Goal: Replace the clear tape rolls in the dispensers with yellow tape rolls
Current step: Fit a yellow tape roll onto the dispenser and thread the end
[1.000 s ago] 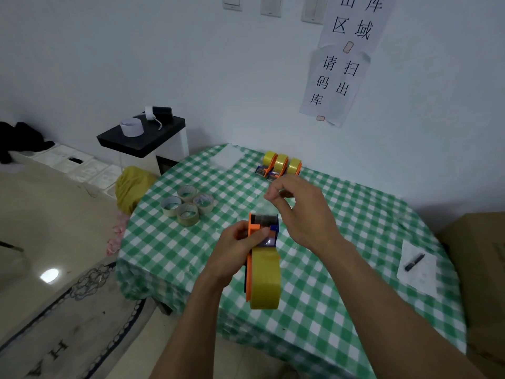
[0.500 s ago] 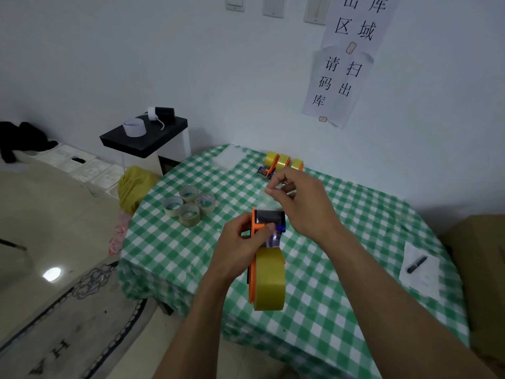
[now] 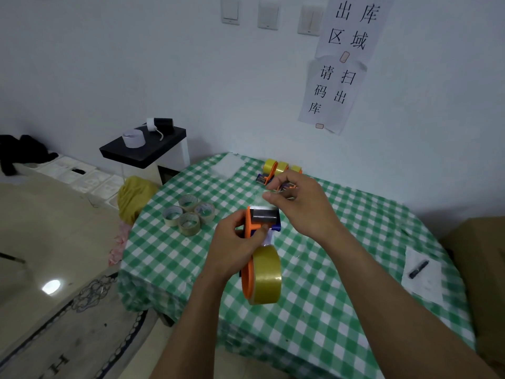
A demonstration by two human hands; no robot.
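Note:
An orange tape dispenser (image 3: 250, 222) with a yellow tape roll (image 3: 267, 274) mounted on it is held above the green checked table (image 3: 341, 283). My left hand (image 3: 232, 250) grips the dispenser by its middle. Just beyond the dispenser's toothed front edge, my right hand (image 3: 303, 206) pinches the loose end of the tape (image 3: 263, 194) between thumb and finger. Several clear tape rolls (image 3: 188, 214) lie together on the table to the left. At the far side stand three more dispensers with yellow rolls (image 3: 278, 170), partly hidden by my right hand.
A white sheet with a black marker (image 3: 418, 269) lies at the table's right edge. A black-topped white cabinet (image 3: 144, 149) stands beyond the table's left corner, with a yellow bag (image 3: 134, 195) beside it. A cardboard box (image 3: 481, 263) is at the far right.
My right hand has drawn the tape end up and away from the dispenser's front. Both hands and the dispenser sit slightly higher in the view.

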